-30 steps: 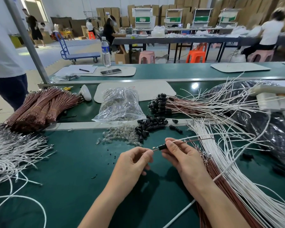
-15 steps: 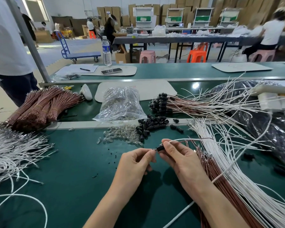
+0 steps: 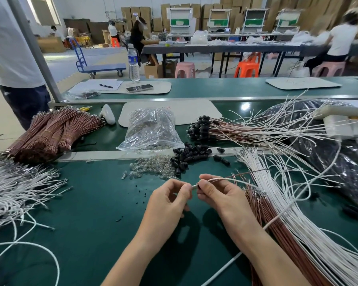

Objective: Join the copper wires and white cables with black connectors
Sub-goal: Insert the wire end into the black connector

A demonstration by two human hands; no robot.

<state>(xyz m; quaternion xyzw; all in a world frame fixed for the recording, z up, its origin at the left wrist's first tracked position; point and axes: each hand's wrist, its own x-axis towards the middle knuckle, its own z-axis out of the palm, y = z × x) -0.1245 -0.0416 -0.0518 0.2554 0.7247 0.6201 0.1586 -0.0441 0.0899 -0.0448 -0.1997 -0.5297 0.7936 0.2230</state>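
Joining step, I judge: right hand (image 3: 217,194) pinches a white cable (image 3: 225,179), left hand (image 3: 170,196) pinches its metal terminal (image 3: 194,185). Next needs a straight push into one of the black connectors (image 3: 189,154) piled beyond the hands.

**Counter layout, left to right**

At the left edge of the counter (image 3: 91,223) sprawl loose cables (image 3: 15,188), with bundled wires (image 3: 54,131) behind them. At the near centre the left hand (image 3: 170,201) and right hand (image 3: 221,197) meet on a single cable (image 3: 219,179). Behind them lie bulbs (image 3: 149,168), with connectors (image 3: 189,154) to their right and a bag (image 3: 151,131) farther back. A sheaf of cables and wires (image 3: 298,234) runs along the right.
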